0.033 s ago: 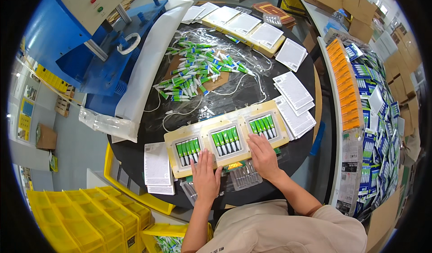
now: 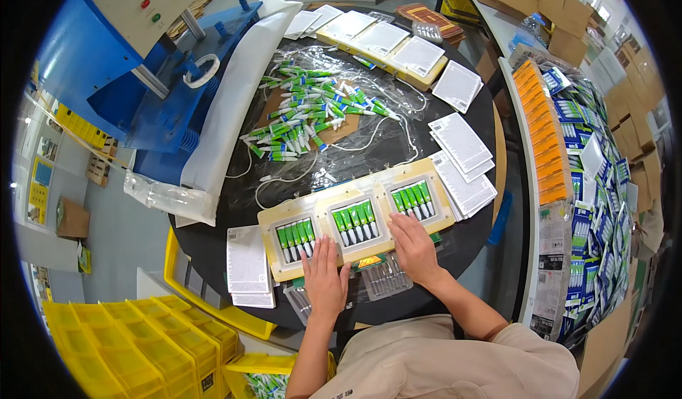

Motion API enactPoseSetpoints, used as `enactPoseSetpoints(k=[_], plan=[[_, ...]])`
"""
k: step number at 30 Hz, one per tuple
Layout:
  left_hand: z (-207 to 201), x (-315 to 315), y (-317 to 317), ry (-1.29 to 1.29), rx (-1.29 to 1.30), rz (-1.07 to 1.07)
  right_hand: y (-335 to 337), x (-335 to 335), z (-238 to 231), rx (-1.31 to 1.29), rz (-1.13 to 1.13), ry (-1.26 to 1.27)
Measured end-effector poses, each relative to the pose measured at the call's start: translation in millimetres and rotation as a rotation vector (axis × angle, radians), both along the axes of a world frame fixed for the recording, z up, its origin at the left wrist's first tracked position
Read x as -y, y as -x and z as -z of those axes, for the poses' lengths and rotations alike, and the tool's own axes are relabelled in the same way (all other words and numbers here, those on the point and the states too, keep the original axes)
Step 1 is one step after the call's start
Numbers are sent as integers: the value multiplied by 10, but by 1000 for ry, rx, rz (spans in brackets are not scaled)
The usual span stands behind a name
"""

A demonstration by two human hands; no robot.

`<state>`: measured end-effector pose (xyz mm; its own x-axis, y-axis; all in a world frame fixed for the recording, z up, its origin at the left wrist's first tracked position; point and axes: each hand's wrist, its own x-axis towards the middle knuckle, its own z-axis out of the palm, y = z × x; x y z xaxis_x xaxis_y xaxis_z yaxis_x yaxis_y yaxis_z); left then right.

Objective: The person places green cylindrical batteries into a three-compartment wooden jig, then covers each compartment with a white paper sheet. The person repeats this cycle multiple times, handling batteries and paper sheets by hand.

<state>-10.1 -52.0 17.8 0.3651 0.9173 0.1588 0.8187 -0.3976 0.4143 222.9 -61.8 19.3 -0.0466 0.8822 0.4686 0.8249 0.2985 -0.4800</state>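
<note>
A cream tray frame (image 2: 323, 204) with three windows lies across the near part of the round black table. Each window holds a clear blister with a row of several small green-and-white tubes (image 2: 355, 221). My left hand (image 2: 325, 275) rests with fingers stretched on the frame's front edge, between the left and middle windows. My right hand (image 2: 415, 250) lies open on the same edge by the right window, fingertips near its tubes. Neither hand grips anything. Empty clear blisters (image 2: 387, 278) lie partly beneath the frame's near side.
Loose tubes (image 2: 305, 108) are heaped on plastic film beyond the frame. White backing cards (image 2: 465, 143) lie to the right, more (image 2: 247, 260) to the left. A second frame (image 2: 426, 78) bears cards at the back. A blue machine (image 2: 163, 101) stands left, yellow bins (image 2: 135, 335) lower left.
</note>
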Motion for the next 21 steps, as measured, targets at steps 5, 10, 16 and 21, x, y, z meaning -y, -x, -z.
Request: enactPoseSetpoints(k=[5,10,16,21], plan=[[11,-55,-95,-35,-21,58,-90,211,-71,82,-70,51],[80,-157,-159,-95,-96,89,-417,265,-142,16,123,-15],[154,-182,-185,-65,-118,124,-410,232,-125,-39,125,-44],[-164,-152,-226,10,-44,132,-62,419,-112,-5,-23,-32]])
